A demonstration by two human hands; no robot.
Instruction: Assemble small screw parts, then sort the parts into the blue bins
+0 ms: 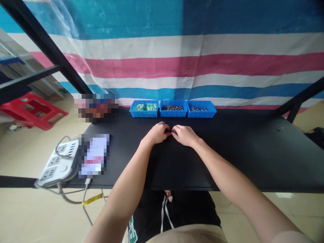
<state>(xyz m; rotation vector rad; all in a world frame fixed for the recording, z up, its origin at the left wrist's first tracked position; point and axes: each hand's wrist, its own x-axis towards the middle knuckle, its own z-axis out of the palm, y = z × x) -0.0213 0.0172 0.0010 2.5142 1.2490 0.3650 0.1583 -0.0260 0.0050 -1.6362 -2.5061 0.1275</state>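
Observation:
Both hands meet over the middle of the black table, just in front of the blue bins. My left hand has its fingers closed around a small dark piece, mostly hidden by the fingers. Close beside it, my right hand pinches a small object too tiny to name, its fingertips nearly touching those of the left. Behind the hands stand three blue bins: the left bin with green and white packets, the middle bin with small brownish metal parts, the right bin with small silvery parts.
A white power strip with cables lies at the left end of the black table, beside a blurred-out flat object. A red stool stands on the floor at left. Black frame posts rise at both sides before a striped sheet.

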